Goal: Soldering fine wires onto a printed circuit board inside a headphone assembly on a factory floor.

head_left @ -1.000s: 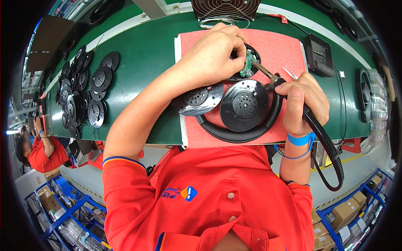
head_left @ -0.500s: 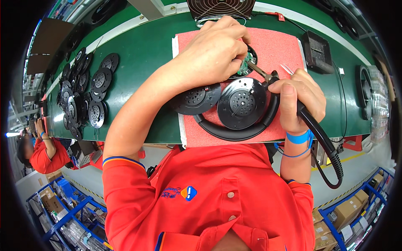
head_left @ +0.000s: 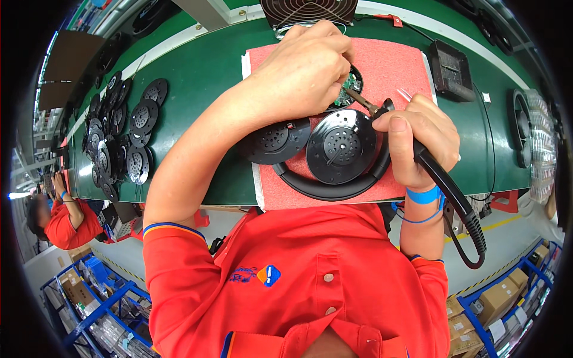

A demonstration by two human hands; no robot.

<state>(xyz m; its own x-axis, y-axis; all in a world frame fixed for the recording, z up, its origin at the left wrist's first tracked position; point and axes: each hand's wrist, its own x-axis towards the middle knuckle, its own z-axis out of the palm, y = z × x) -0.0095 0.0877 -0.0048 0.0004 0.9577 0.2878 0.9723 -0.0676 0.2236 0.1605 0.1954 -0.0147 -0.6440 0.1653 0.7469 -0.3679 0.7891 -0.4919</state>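
My right hand [head_left: 427, 140] grips a soldering iron [head_left: 447, 182] by its black handle. Its metal tip reaches into an open round headphone ear cup [head_left: 352, 88] with a green circuit board inside. Over that cup's left side is my left hand [head_left: 313, 68], fingers pinched together; whatever they hold is hidden. A curved black headband [head_left: 325, 190] runs below, around a glossy perforated ear-cup disc [head_left: 341, 146]. Another black disc [head_left: 274, 142] lies to its left, partly off the pink mat. Thin pale prongs [head_left: 405, 94] show beside my right knuckles; I cannot tell what they are.
The pink foam mat [head_left: 388, 65] lies on a green bench [head_left: 197, 65]. Several perforated black discs [head_left: 107, 140] are piled at left. A black tray [head_left: 452, 70] stands back right, a fan grille [head_left: 307, 11] behind the mat. A co-worker [head_left: 65, 218] sits far left.
My right hand has shifted slightly left with the soldering iron, its tip now deeper over the circuit board. My left hand stays nearly in place over the cup.
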